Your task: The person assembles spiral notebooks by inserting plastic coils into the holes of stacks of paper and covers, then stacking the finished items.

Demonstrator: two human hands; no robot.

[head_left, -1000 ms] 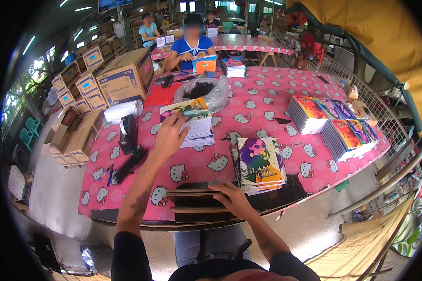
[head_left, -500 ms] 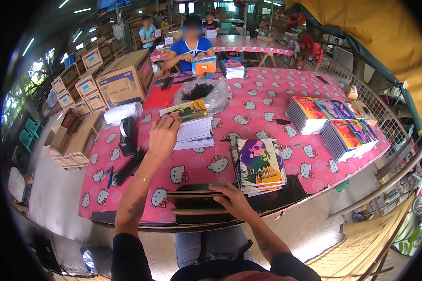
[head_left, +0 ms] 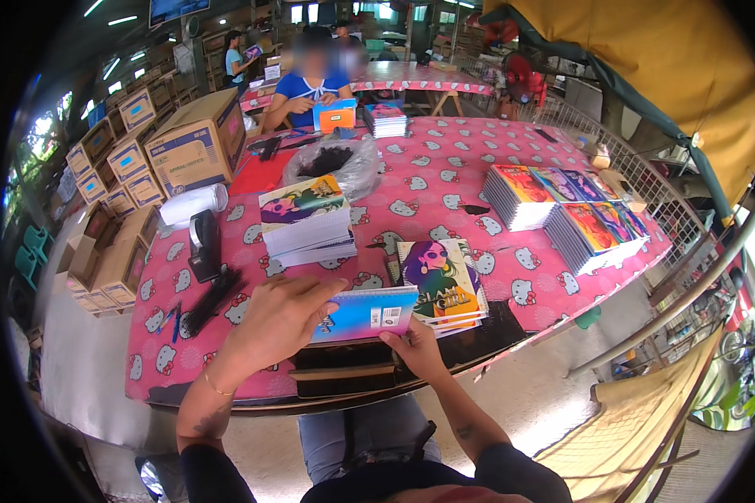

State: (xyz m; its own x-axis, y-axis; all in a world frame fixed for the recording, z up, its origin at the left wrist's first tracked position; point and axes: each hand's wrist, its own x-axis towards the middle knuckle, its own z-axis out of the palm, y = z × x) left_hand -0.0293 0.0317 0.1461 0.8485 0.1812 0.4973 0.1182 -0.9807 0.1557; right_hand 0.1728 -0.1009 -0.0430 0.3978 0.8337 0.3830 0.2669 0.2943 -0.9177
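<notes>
A thin notebook with a blue-to-pink cover [head_left: 367, 313] stands on its long edge before me, tilted a little. My left hand [head_left: 278, 318] is closed on its left end. With thumb and fingers, my right hand [head_left: 419, 345] grips its lower right corner. Just below it, at the near table edge, sits a dark wooden rack [head_left: 344, 381] with ledges. Beyond my left hand is a stack of notebooks [head_left: 310, 239] with an illustrated cover on top. To the right lies another pile of spiral notebooks [head_left: 443, 277] picturing a person with purple hair.
At left are a black desk tool [head_left: 203, 243], a bundle of thin black strands [head_left: 212, 306] and blue pens [head_left: 174, 324]. A plastic bag [head_left: 356, 172] holds black pieces. Notebook stacks [head_left: 562, 218] stand at right, cartons [head_left: 197, 147] at left. A co-worker [head_left: 310, 88] sits across the table.
My left hand has come back from the far stack, and a notebook is now held between both hands. My right hand has left the wooden rack for the notebook's corner. The view has shifted.
</notes>
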